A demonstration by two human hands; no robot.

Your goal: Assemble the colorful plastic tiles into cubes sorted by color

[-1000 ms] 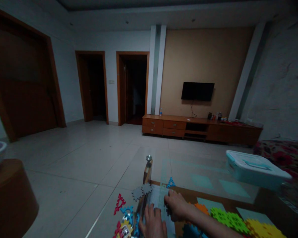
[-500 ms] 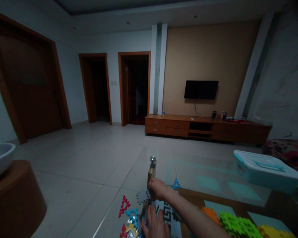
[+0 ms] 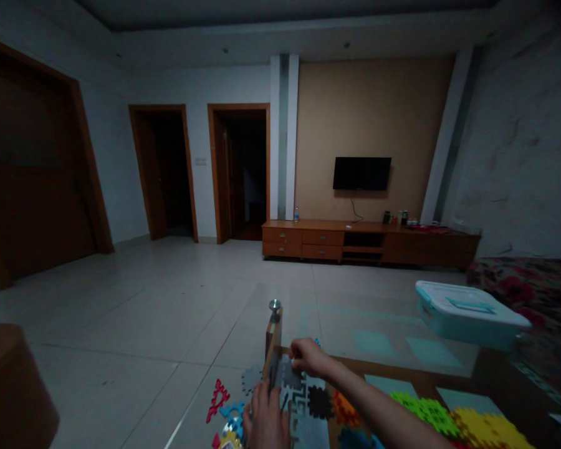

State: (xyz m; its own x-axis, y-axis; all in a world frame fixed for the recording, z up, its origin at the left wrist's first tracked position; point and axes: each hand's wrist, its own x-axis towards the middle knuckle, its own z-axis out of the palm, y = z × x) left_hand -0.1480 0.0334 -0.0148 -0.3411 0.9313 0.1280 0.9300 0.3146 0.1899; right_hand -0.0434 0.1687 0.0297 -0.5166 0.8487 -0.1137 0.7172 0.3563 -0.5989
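My left hand (image 3: pixel 265 419) lies low in the view, its fingers stretched forward over the left part of the glass table, beside a dark, thin mark or tool that I cannot identify. My right hand (image 3: pixel 308 358) reaches in from the right with fingers curled together over a grey piece (image 3: pixel 290 374); whether they grip it is hidden. Another grey toothed piece (image 3: pixel 251 379) lies to the left. Nearby are a red triangular piece (image 3: pixel 218 401), a blue piece (image 3: pixel 234 416), a yellow piece (image 3: pixel 230 440) and a black toothed piece (image 3: pixel 318 402).
Orange (image 3: pixel 345 408), green (image 3: pixel 425 413) and yellow toothed pieces (image 3: pixel 486 429) lie at the right. A teal lidded box (image 3: pixel 472 321) stands beyond them. A metal knob (image 3: pixel 274 305) tops the wooden table support ahead. A brown stool (image 3: pixel 14 386) is at the left.
The view has turned and shifted a little. My right hand has moved from the wooden support to the grey piece on its right. My left hand stays low, near the same pieces.
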